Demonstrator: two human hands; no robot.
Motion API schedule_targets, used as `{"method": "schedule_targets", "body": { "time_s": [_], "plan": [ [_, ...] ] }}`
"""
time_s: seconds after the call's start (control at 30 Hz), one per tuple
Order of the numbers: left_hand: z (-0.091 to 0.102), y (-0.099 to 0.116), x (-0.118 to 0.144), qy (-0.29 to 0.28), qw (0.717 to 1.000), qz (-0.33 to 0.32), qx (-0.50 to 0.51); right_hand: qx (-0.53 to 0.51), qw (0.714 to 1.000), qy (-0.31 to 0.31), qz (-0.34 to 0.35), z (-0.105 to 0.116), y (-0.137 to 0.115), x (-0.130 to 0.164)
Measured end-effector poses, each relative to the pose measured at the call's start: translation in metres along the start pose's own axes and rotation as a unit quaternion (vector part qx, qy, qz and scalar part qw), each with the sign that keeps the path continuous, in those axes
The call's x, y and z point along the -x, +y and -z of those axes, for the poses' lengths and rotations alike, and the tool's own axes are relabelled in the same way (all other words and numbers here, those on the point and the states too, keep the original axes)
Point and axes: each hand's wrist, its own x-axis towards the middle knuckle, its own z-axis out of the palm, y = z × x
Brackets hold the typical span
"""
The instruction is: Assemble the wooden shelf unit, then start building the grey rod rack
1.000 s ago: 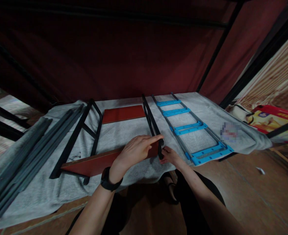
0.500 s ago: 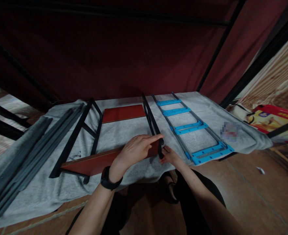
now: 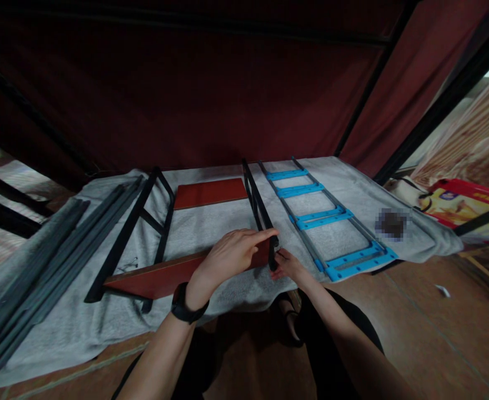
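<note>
Left hand (image 3: 227, 256) clasps nearer board (image 3: 152, 282); right hand (image 3: 288, 266) curls at black frame (image 3: 262, 208), grip unclear.

Left of centre, your black frame (image 3: 120, 243) looks like matt painted metal, and your red board (image 3: 152, 281) like smooth wood. Right of centre, you see blue rungs (image 3: 325, 220) of smooth plastic; beneath them lies a rough, woolly blanket (image 3: 198, 230). At lower right, the floor tiles (image 3: 411, 311) shine softly.

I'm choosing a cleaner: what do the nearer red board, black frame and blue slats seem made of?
Board: perhaps laminated wood; smooth reddish face, browner edge. Frame: probably metal, painted dark; slim, even bars. Slats: likely plastic, satin; uniform bright blue, moulded-looking corners.
</note>
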Motion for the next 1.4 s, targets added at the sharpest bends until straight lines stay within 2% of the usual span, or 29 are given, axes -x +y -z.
{"method": "schedule_targets", "body": {
  "time_s": [0.17,0.33,0.4,0.5,0.63,0.83,0.93,1.17,1.4],
  "plan": [
    [-0.001,0.0,0.0,0.006,1.0,-0.004,0.001,-0.034,0.999,-0.023,0.006,0.003,-0.002,0.007],
    [0.002,0.0,0.001,0.006,1.0,-0.004,0.007,0.004,0.999,0.039,-0.027,-0.005,0.003,-0.004],
    [0.002,0.0,0.001,0.008,1.0,-0.006,0.009,-0.009,0.999,0.04,-0.033,-0.005,0.002,-0.005],
    [0.001,-0.001,0.001,0.01,1.0,-0.005,0.007,-0.037,0.999,0.007,-0.025,0.0,-0.003,0.002],
    [0.0,0.0,0.001,0.007,1.0,0.0,0.005,-0.051,0.998,-0.039,0.02,0.006,-0.008,0.012],
    [0.002,0.0,0.0,0.005,1.0,-0.007,0.009,0.004,0.999,0.021,-0.026,-0.006,0.002,-0.001],
    [0.003,-0.001,0.0,0.008,1.0,-0.003,0.003,0.001,0.999,0.028,-0.04,-0.008,0.002,-0.004],
    [0.0,-0.001,0.001,0.003,1.0,-0.004,-0.001,-0.05,0.998,-0.031,0.013,0.002,-0.008,0.011],
    [0.002,0.0,0.0,0.0,1.0,-0.001,0.001,0.016,0.999,0.028,-0.016,-0.005,-0.001,0.0]
  ]
}}
